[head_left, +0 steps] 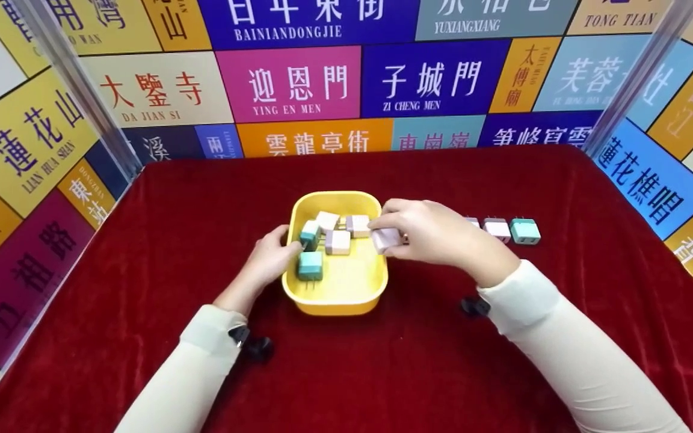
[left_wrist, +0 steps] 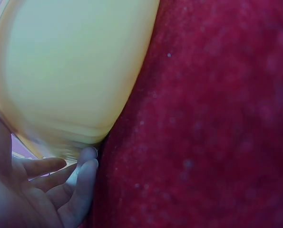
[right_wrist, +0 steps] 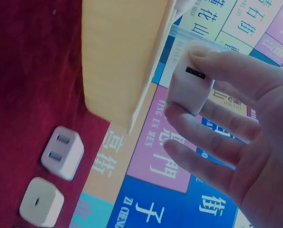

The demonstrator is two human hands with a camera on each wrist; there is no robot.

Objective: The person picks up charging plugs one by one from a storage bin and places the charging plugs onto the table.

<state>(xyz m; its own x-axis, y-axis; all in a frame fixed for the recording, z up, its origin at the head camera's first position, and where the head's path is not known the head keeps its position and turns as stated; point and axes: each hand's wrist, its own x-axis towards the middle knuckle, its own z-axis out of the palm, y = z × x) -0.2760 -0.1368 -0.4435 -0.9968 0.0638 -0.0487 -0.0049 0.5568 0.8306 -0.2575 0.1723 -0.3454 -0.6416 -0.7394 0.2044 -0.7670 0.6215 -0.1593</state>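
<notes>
Out across the red worktop (head_left: 352,373), I meet the yellow box (head_left: 337,307) first, its teal charger (head_left: 310,264) nearest me, prongs my way, four more chargers (head_left: 338,242) behind, and my left hand (head_left: 270,255) pinching the left rim between thumb and fingers. And here's my right hand (head_left: 431,231), thumb and fingertips clamped on a pale charger (head_left: 386,240) at the right rim! Partly hidden past that hand, I spot a charger row (head_left: 496,230), then farthest off, the colourful sign wall (head_left: 298,84).
</notes>
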